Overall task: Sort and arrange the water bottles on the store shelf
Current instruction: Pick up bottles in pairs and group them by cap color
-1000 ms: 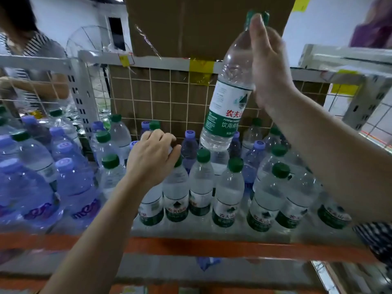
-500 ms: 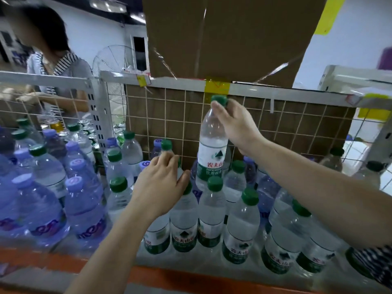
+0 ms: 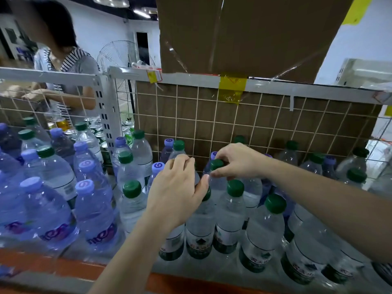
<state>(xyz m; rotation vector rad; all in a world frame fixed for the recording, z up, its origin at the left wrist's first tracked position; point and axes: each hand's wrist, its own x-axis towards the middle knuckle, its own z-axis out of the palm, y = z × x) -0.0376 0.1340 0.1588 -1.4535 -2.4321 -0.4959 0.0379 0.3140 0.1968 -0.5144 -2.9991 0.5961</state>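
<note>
On the shelf (image 3: 53,266), just in front of the wire grid (image 3: 254,128), there was my right hand (image 3: 239,161), fingers and thumb pinched tight round the green cap (image 3: 216,164) of a clear water bottle (image 3: 218,185). And the bottle stood upright, down among the other green-capped bottles (image 3: 273,225), a row or so behind the front ones and touching its neighbours! Right beside it sat my left hand (image 3: 176,194), fingers curled over the top of a second bottle (image 3: 172,245) near the front. Its cap was hidden under my palm, and my thumb reached out toward the bottle the right hand held. The two hands were close together, nearly touching. Off to the left stood the purple-capped bottles (image 3: 91,209), blue-tinted and bigger, crowded up to the shelf's orange front edge, with a few green caps mixed in among them. Purple caps also poked up at the back of the green group, against the grid. Above it all a cardboard box (image 3: 254,35) sat on the top rail, with yellow tape (image 3: 232,85) over the rail beneath it. Beyond the grid on the left, a person in a striped top (image 3: 67,66) stood at the far side, and a fan (image 3: 118,54) showed behind.
</note>
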